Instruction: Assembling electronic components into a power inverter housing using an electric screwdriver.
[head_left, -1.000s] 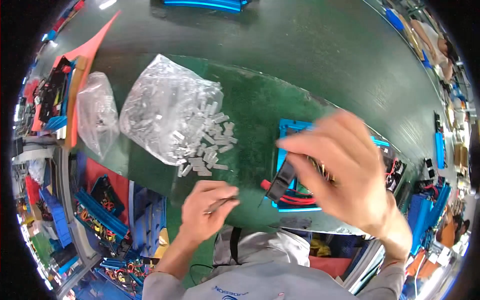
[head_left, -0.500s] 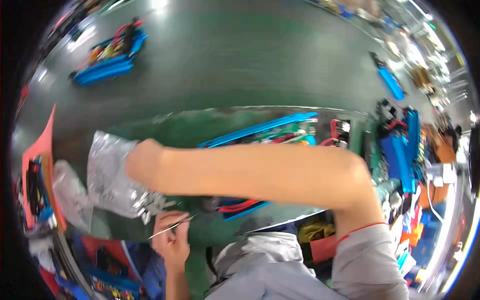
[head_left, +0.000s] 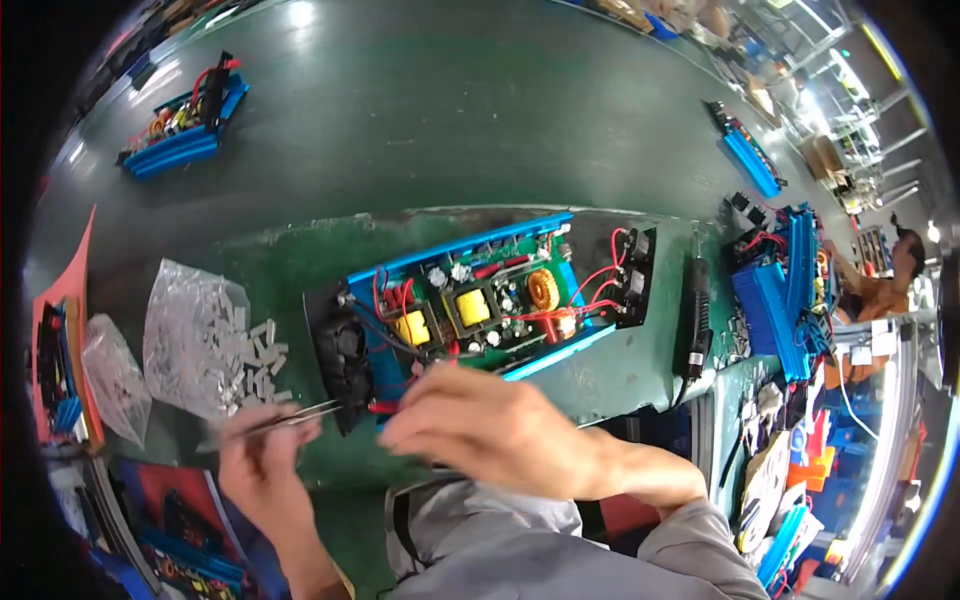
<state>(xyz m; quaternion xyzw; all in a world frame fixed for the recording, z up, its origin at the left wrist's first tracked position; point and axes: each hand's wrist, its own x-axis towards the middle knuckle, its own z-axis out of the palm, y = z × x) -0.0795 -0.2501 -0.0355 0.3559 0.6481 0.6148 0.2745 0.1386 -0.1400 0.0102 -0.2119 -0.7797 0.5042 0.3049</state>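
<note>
Tweezers (head_left: 285, 417), slim, metal: were pinched shut-fingered in the left hand (head_left: 262, 470), just left of and below the open power unit (head_left: 480, 305). Long axis ran near level, tips pointing right and slightly up toward the black fan end (head_left: 340, 365) of the unit, close to a red wire there; whether the tips held anything could not be told.

Right hand (head_left: 490, 430): lay just below the unit's near edge, fingers curled leftward toward the tweezer tips; motion blur hid whether it held anything.

Step, as judged: fine work at the fan end of the unit, a small piece or wire being placed. Next move would call for a steady, short advance of the tips.

Power unit: blue-railed case, long axis rising to the right, on the green mat (head_left: 300, 250).

Small grey parts (head_left: 250, 355): spilled from a clear bag (head_left: 185, 330), left of the unit.
</note>
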